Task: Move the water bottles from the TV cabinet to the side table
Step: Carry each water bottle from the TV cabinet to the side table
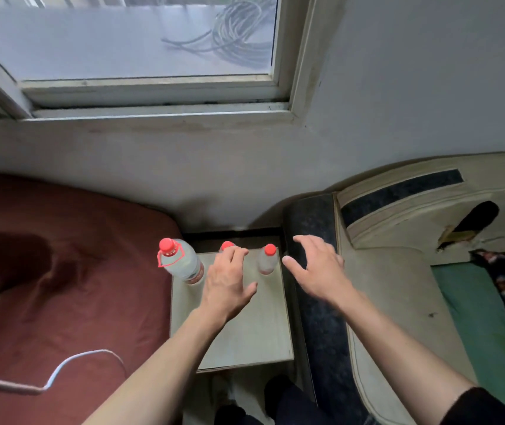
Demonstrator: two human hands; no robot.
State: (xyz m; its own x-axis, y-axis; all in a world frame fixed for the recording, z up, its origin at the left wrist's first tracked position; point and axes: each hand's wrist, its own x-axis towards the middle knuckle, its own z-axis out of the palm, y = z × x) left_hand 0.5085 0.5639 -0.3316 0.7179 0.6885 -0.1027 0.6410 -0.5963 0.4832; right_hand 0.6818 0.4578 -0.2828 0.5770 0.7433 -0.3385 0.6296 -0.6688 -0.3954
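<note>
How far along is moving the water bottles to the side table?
Three red-capped bottles stand on the side table: a large bottle, a middle bottle behind the left hand, and a small bottle. Both hands, including the right hand, are empty. The TV cabinet is out of view.
</note>
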